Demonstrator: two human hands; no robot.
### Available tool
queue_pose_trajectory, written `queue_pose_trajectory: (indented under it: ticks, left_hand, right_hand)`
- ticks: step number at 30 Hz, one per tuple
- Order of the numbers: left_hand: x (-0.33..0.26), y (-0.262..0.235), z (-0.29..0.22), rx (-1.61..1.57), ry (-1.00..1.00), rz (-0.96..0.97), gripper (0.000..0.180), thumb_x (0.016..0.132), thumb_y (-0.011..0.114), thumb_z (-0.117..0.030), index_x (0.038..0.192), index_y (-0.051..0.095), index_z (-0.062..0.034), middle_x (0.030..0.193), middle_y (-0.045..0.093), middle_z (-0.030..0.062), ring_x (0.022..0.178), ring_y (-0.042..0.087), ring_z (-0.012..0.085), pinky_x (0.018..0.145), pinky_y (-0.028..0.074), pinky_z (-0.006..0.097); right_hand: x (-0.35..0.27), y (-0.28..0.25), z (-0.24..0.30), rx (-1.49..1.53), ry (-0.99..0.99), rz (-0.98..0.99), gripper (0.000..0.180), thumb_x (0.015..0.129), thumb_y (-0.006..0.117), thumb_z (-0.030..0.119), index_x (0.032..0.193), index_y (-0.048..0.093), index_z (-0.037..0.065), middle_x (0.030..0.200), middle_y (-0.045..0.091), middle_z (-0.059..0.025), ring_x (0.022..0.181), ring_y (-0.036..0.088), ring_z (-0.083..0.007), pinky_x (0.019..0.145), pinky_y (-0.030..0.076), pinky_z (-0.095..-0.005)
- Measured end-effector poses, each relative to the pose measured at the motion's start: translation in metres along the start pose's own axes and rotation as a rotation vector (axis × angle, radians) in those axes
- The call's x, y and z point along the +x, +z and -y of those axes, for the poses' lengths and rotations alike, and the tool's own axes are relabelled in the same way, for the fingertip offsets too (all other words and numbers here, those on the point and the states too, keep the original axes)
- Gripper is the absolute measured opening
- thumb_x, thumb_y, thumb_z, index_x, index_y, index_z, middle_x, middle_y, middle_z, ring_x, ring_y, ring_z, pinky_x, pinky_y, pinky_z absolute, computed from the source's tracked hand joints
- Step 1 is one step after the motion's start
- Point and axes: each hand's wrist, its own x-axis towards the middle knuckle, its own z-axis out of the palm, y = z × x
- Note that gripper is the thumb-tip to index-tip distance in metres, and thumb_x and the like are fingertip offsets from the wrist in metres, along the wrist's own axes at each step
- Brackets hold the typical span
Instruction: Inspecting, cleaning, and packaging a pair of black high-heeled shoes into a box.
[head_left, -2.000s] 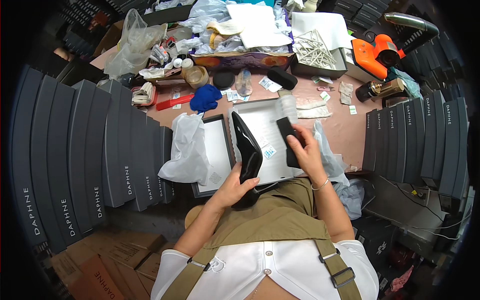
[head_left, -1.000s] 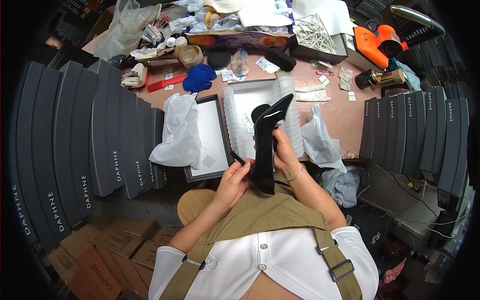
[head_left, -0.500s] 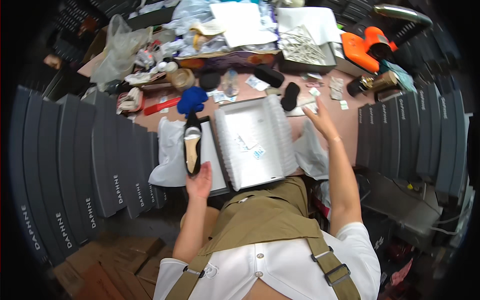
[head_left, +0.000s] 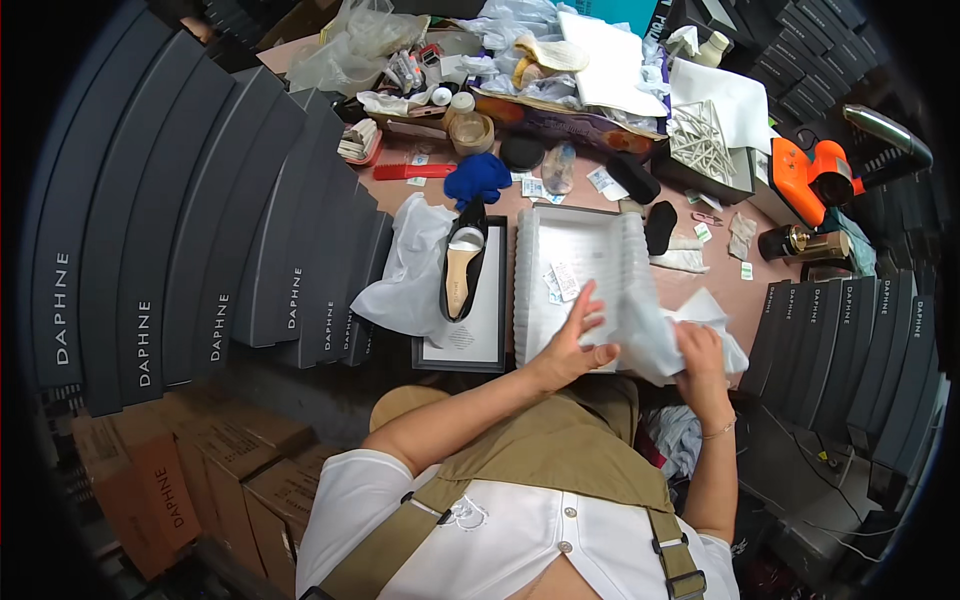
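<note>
**Both hands moving onto the white wrapping paper**

Since half a second ago, the left hand [head_left: 572, 338] is no longer at the black shoe [head_left: 462, 270]; it is now lying with fingers spread on the white wrapping paper [head_left: 640, 335] at the near edge of the open white box [head_left: 575, 265]. The right hand [head_left: 700, 350], earlier reaching far across the worktop [head_left: 590, 195], is now pinching a crumpled fold of the same paper, its grip closing on it at the box's right side. The left grip is staying open, flat on the paper. The shoe is lying heel toward the far side in the box lid [head_left: 490, 320], just left of the box, beside a white plastic bag [head_left: 410, 270]. A blue cloth [head_left: 478, 178] is sitting beyond the shoe. Dark grey shoe boxes [head_left: 200, 220] are standing stacked along the left, and an orange tool [head_left: 810, 170] is resting at the far right.
</note>
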Motion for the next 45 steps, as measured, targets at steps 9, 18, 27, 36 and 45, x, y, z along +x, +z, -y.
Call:
queue_pose_trajectory:
  ticks: [9,18,27,36,45]
  left_hand:
    - [0.001,-0.01,0.008,-0.928,-0.327,-0.324,0.046,0.081,0.06,-0.036,0.116,0.056,-0.0059,0.115,0.06,0.0086,0.108,0.057,0.0218,0.094,0.045,0.037]
    - [-0.007,-0.107,-0.038,-0.605,-0.081,-0.124,0.064,0.076,0.05,-0.039,0.127,0.049,0.0006,0.123,0.057,0.019,0.114,0.056,0.0328,0.101,0.043,0.044]
    - [-0.051,-0.097,-0.01,-0.581,-0.344,-0.281,0.045,0.081,0.049,-0.03,0.116,0.052,-0.0018,0.114,0.06,0.015,0.109,0.058,0.0281,0.098,0.044,0.041]
    - [-0.028,-0.075,-0.013,-0.318,-0.196,-0.121,0.06,0.088,0.05,-0.045,0.129,0.044,-0.0018,0.123,0.053,0.0134,0.117,0.051,0.0217,0.1,0.039,0.036]
    - [-0.031,-0.192,-0.012,0.274,-0.32,-0.603,0.061,0.092,0.06,-0.034,0.138,0.038,0.0006,0.129,0.05,0.0141,0.114,0.051,0.0203,0.089,0.044,0.034]
  right_hand:
    - [0.015,0.082,0.087,0.125,-0.034,-0.261,0.062,0.074,0.063,0.004,0.134,0.051,0.012,0.148,0.035,-0.0108,0.14,0.021,-0.0406,0.111,0.012,-0.0623]
    - [0.043,-0.018,0.052,0.958,0.286,-0.453,0.025,0.092,0.059,0.009,0.114,0.061,-0.003,0.102,0.066,-0.0069,0.09,0.06,-0.0139,0.082,0.049,-0.0295]
    - [-0.051,0.056,-0.02,1.736,0.521,0.54,0.091,0.079,0.055,0.071,0.126,0.054,-0.007,0.124,0.058,-0.0152,0.115,0.054,-0.019,0.099,0.042,-0.0356]
    - [-0.035,0.05,0.027,0.908,0.287,0.321,0.078,0.068,0.079,0.017,0.136,0.045,-0.001,0.131,0.053,-0.017,0.121,0.05,-0.0295,0.105,0.036,-0.0372]
    - [-0.043,0.093,0.002,1.615,0.733,-0.081,0.056,0.089,0.062,0.024,0.138,0.041,0.006,0.134,0.051,-0.0084,0.119,0.052,-0.0269,0.098,0.046,-0.0431]
